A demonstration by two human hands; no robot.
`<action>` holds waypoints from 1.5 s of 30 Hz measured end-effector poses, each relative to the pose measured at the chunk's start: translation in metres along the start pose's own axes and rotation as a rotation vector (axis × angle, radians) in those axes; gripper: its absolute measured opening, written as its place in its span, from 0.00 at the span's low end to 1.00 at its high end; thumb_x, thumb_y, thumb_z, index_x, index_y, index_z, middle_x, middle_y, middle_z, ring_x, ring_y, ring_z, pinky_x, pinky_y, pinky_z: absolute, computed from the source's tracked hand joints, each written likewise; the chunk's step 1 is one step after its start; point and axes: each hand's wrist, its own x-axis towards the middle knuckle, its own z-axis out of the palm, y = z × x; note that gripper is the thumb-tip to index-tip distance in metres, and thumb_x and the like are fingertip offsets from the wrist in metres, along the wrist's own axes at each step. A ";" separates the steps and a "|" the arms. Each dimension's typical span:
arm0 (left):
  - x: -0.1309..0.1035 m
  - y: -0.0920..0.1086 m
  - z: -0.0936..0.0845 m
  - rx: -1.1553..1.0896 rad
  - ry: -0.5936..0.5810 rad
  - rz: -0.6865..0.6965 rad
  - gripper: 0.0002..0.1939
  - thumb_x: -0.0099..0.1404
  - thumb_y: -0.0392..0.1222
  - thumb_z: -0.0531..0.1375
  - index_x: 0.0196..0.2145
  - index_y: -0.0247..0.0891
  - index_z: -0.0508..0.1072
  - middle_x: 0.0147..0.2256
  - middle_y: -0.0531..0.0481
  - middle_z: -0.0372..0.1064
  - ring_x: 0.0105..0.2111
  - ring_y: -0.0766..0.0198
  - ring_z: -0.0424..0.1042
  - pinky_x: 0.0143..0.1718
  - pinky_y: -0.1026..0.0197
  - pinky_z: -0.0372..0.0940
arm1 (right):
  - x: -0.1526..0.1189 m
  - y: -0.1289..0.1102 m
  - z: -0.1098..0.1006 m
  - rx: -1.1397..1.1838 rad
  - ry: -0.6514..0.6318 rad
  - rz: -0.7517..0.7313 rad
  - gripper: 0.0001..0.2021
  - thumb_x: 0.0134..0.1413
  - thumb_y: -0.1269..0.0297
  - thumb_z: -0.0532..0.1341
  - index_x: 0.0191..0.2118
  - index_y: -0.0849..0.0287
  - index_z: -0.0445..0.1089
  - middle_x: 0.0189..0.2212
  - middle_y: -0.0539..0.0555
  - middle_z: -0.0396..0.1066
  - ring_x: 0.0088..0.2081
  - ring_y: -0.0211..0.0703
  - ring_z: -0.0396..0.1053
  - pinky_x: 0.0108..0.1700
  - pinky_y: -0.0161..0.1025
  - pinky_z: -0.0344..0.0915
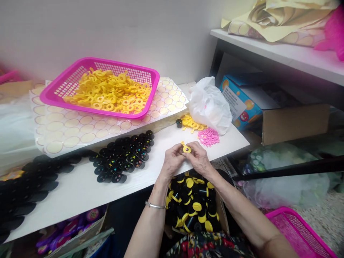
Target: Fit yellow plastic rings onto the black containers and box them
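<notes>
Near the table's front edge, my left hand [172,160] and my right hand [199,157] meet, fingers closed around a small yellow plastic ring piece [186,148] with a tab. Its middle looks dark; whether something sits under it is hidden by my fingers. Just beyond lie a loose pile of yellow ring pieces [194,123], one black cup [179,123] and a heap of small pink pieces [209,137]. Below my wrists, a carton holds many black cups with yellow lids [197,206]. Left of my hands, black cups [122,157] with colourful bits inside stand in rows.
A pink basket [139,115] full of yellow pieces rests on a printed sheet [67,134]. A white plastic bag [211,104] stands behind the pink heap. More black cups [32,182] spread left. A blue carton [236,100] sits under the shelf [268,50] at right.
</notes>
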 end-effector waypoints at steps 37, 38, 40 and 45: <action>0.007 0.008 0.020 0.068 0.176 -0.090 0.19 0.50 0.53 0.62 0.22 0.31 0.72 0.16 0.56 0.62 0.16 0.73 0.57 0.18 0.68 0.51 | 0.012 -0.004 -0.014 0.389 -0.101 0.399 0.16 0.36 0.63 0.67 0.37 0.60 0.72 0.23 0.48 0.67 0.21 0.32 0.61 0.22 0.31 0.60; 0.007 0.007 0.022 0.079 0.186 -0.089 0.19 0.50 0.54 0.62 0.23 0.31 0.72 0.16 0.56 0.62 0.16 0.73 0.58 0.18 0.68 0.52 | 0.012 -0.003 -0.013 0.501 -0.099 0.491 0.20 0.35 0.61 0.68 0.39 0.61 0.72 0.21 0.48 0.67 0.19 0.31 0.61 0.20 0.30 0.59; 0.007 0.006 0.024 0.106 0.204 -0.090 0.19 0.51 0.54 0.61 0.23 0.31 0.72 0.16 0.55 0.63 0.17 0.73 0.59 0.19 0.68 0.53 | 0.012 -0.004 -0.010 0.655 -0.072 0.617 0.20 0.37 0.57 0.67 0.38 0.63 0.71 0.19 0.48 0.68 0.17 0.30 0.61 0.17 0.28 0.60; 0.004 0.000 0.031 0.141 0.298 -0.075 0.17 0.53 0.52 0.60 0.22 0.32 0.71 0.17 0.55 0.62 0.18 0.72 0.59 0.20 0.68 0.53 | 0.015 -0.008 -0.002 0.680 0.059 0.731 0.12 0.44 0.59 0.64 0.30 0.64 0.70 0.15 0.48 0.65 0.13 0.29 0.60 0.13 0.27 0.61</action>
